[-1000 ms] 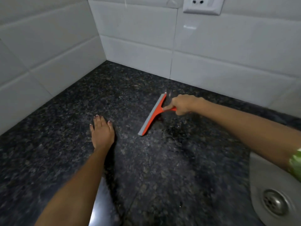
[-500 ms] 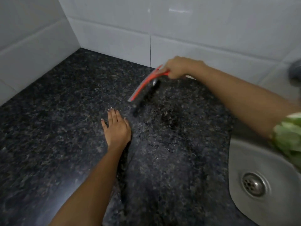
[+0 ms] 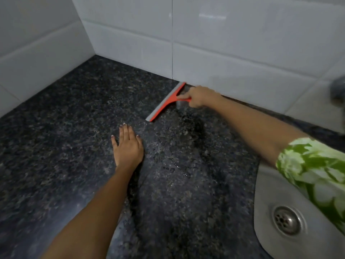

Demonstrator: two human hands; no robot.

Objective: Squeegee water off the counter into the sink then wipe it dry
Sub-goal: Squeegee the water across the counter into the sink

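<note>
My right hand (image 3: 198, 96) grips the handle of an orange squeegee (image 3: 165, 102) with a grey rubber blade. The blade rests on the dark speckled granite counter (image 3: 74, 128), its far end touching the back tiled wall. My left hand (image 3: 127, 146) lies flat on the counter, palm down, fingers apart, just in front of the blade's near end. A wet patch with small droplets (image 3: 179, 165) spreads between the squeegee and the steel sink (image 3: 265, 212) at the lower right. The sink's drain (image 3: 286, 220) shows.
White tiled walls (image 3: 224, 43) close the counter at the back and on the left, meeting in a corner. A dark blurred object (image 3: 337, 88), perhaps a tap, sits at the right edge. My green patterned sleeve (image 3: 317, 174) overhangs the sink.
The squeegee, lifted off the counter half a second ago, is now set down with its blade against the back wall. My left hand has stayed flat on the counter.
</note>
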